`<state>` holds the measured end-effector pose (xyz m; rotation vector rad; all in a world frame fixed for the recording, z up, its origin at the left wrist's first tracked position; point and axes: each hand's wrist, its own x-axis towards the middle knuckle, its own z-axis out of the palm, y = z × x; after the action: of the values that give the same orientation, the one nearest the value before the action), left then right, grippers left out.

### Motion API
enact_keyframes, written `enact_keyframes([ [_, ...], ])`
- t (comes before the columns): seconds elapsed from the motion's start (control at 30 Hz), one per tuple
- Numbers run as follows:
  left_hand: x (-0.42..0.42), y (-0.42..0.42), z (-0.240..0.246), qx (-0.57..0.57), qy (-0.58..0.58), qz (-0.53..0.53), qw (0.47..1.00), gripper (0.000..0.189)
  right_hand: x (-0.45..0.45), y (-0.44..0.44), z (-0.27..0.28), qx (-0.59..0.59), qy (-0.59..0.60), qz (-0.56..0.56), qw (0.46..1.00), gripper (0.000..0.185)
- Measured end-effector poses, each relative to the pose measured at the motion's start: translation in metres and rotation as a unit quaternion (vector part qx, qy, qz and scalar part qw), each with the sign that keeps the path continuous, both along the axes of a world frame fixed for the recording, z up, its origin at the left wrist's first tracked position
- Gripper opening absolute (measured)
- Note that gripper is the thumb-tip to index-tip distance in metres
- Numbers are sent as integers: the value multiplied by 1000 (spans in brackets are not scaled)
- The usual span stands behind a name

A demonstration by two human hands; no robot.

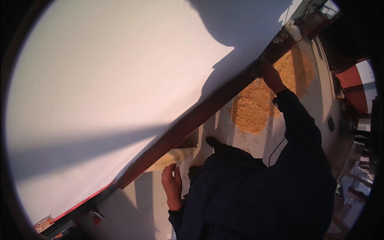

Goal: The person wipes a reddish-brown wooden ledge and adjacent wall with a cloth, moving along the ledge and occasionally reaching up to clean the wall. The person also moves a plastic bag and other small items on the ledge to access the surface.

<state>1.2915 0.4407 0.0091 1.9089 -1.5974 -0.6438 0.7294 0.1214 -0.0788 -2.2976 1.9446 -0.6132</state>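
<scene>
My left hand [173, 184] is raised over the tiled floor, its fingers loosely bent, with nothing visible in it. My right arm reaches forward, and my right hand [266, 69] is at the dark red ledge [192, 120] that runs along a white wall [114, 75]. Something greyish lies at its fingertips; shadow hides what it is and whether the hand grips it. Beyond and below that hand, a heap of orange-yellow grain [253, 108] is spread on the pale tiles, partly covered by my forearm.
A whitish lump [293, 30] rests farther along the ledge, near some debris. A flat yellowish thing [169, 159] lies on the floor beyond my left hand. My dark shoe [213, 141] stands near the grain. A thin dark cord [272, 154] hangs beside my right sleeve.
</scene>
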Motion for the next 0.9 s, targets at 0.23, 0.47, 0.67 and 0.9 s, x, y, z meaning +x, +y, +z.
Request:
enact_keyframes([
  [0.23,12,9,-9,-11,27,12,1000,10,54,16,-34,30,-34,-102,994,50],
  [0.47,48,31,4,-20,9,-1,1000,13,155,56,-39,-135,-41,-32,989,42],
  [0.67,116,104,-7,-14,-13,66,998,12,258,90,-71,-177,-407,-166,881,50],
  [0.9,170,198,-13,28,14,126,991,12,434,167,-63,95,-660,-287,687,58],
])
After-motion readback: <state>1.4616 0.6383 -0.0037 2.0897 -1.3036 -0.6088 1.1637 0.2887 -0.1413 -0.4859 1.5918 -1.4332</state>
